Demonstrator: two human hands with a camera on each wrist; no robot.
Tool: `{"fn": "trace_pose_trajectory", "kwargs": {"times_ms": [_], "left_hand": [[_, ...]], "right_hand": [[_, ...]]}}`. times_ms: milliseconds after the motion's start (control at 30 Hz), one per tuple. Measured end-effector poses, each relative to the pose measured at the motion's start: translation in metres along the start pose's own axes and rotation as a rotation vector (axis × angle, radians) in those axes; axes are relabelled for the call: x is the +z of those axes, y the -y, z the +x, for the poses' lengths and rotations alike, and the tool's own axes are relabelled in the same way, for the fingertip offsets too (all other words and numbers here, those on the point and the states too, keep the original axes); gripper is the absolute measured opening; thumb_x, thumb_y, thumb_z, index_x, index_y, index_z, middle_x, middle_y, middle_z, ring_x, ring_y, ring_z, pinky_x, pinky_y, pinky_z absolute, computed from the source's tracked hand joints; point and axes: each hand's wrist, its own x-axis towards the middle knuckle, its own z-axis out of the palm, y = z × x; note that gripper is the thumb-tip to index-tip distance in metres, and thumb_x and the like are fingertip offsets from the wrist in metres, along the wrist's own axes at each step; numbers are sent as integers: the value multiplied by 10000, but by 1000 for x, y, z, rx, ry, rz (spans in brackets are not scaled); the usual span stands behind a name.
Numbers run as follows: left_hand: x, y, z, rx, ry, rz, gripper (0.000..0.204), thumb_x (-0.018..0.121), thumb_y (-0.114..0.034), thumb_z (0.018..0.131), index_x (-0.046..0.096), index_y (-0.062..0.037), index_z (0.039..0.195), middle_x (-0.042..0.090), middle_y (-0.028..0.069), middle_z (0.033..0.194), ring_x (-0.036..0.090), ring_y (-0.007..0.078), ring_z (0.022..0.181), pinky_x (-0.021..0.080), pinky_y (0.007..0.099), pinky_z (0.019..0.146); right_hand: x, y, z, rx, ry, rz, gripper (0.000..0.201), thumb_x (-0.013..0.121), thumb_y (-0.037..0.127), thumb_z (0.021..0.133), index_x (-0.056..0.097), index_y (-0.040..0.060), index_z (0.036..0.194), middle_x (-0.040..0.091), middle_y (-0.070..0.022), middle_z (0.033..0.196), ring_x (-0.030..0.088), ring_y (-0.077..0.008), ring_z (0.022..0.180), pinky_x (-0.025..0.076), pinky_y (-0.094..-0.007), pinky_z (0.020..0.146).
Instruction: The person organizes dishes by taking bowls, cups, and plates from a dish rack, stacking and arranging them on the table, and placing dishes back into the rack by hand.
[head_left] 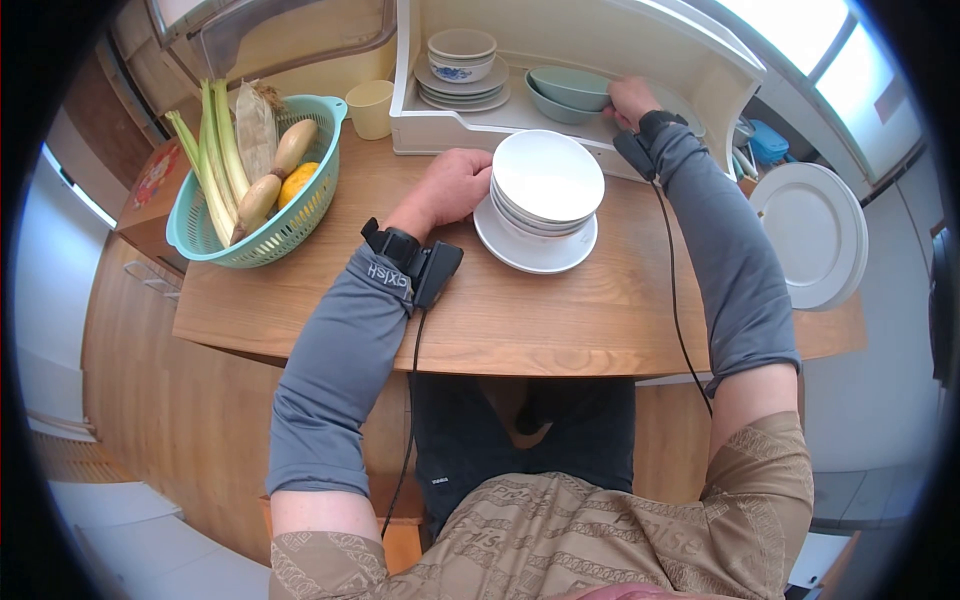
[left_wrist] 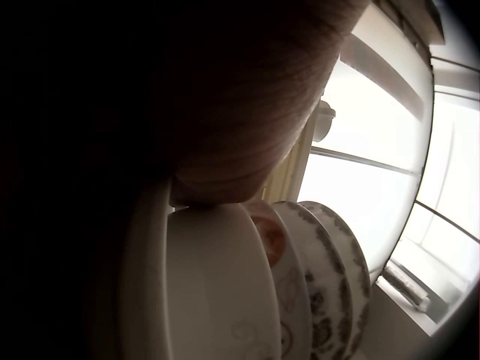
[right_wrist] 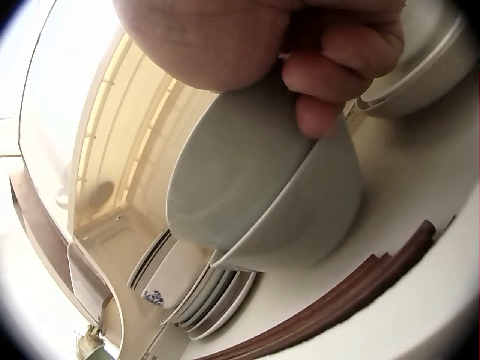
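Observation:
At the middle of the table, a stack of white bowls [head_left: 548,176] stands on a white plate [head_left: 536,258]. My left hand [head_left: 452,188] is against the left side of this stack, its fingertips hidden. In the left wrist view that hand [left_wrist: 247,112] lies close over the patterned bowls [left_wrist: 296,277]. My right hand [head_left: 632,100] reaches into the rack and pinches the rim of the upper pale green bowl [head_left: 570,88]. Another green bowl [head_left: 552,108] sits under it. The right wrist view shows the hand's curled fingers [right_wrist: 330,75] at the bowl rims, the upper bowl tilted.
The cream dish rack [head_left: 430,137] also holds plates [head_left: 465,95] with small bowls [head_left: 462,68] on them. A green basket [head_left: 325,170] of vegetables and a yellow cup [head_left: 371,108] stand left. Large white plates [head_left: 810,235] are at the right. Cables [head_left: 672,270] run from both wrists.

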Motion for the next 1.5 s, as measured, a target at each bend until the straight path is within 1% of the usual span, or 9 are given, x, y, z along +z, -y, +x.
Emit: {"fn": "trace_pose_trajectory", "kwargs": {"times_ms": [100, 233, 300, 367, 533, 700, 1067, 1267, 1500], "left_hand": [[0, -1, 0, -15, 5, 4, 318, 563, -245, 974, 730, -4, 1098, 751, 201, 993, 703, 265, 870, 540, 371, 821], [2, 5, 2, 8, -9, 12, 321, 564, -246, 970, 727, -1, 1099, 747, 212, 1013, 703, 281, 894, 536, 380, 840], [3, 11, 4, 60, -19, 10, 320, 560, -244, 978, 730, 4, 1088, 749, 194, 958, 700, 260, 830, 545, 373, 778], [4, 16, 6, 112, -26, 5, 321, 556, -243, 986, 733, 9, 1077, 752, 176, 902, 697, 239, 766, 554, 367, 717], [-3, -17, -6, -179, 87, -118, 317, 525, -248, 1032, 728, -6, 1059, 662, 39, 703, 589, 114, 501, 462, 266, 437], [-2, -38, -12, -271, 146, -177, 316, 512, -254, 1045, 716, -15, 1079, 653, 26, 682, 575, 89, 484, 460, 247, 431], [16, -45, -15, -288, 230, -331, 301, 505, -203, 1033, 643, 12, 1191, 672, 50, 724, 610, 96, 500, 498, 224, 440], [27, -51, -20, -269, 349, -479, 389, 531, -163, 1018, 506, 29, 1355, 679, 76, 918, 648, 105, 601, 527, 219, 518], [31, -56, -21, -232, 385, -399, 417, 552, -197, 1035, 500, 40, 1374, 661, 56, 812, 614, 87, 564, 483, 210, 474]], "right_hand": [[7, -15, 4, -312, -151, -311, 296, 548, 213, 908, 764, 25, 837, 743, -162, 764, 730, -302, 771, 584, -418, 765], [9, -4, -17, -458, -290, -747, 359, 533, 292, 937, 773, 37, 860, 743, -170, 775, 724, -323, 858, 565, -445, 830], [5, 8, -28, -42, -137, -55, 450, 527, 378, 944, 765, 3, 873, 736, -178, 762, 720, -326, 804, 555, -446, 825], [-2, 14, -40, 4, -123, 22, 486, 519, 410, 941, 762, -4, 866, 731, -175, 749, 714, -323, 773, 550, -445, 819], [-17, 20, -72, 53, -214, 205, 499, 527, 424, 927, 753, -19, 888, 716, -144, 707, 684, -281, 675, 540, -405, 771], [-35, 37, -143, -20, -226, 670, 369, 620, 323, 949, 742, -17, 1023, 649, -32, 664, 588, -116, 588, 477, -281, 552], [-42, 18, -237, 13, 309, 521, 305, 608, 306, 1002, 719, 22, 1005, 649, -15, 693, 568, -73, 527, 445, -238, 460], [-16, 0, -241, -105, 333, 657, 290, 570, 263, 1020, 714, 12, 999, 646, -17, 710, 575, -78, 528, 454, -238, 472], [-7, -5, -242, -93, 293, 836, 316, 540, 256, 1039, 690, 9, 911, 605, 2, 660, 551, -69, 505, 439, -240, 449]]}}
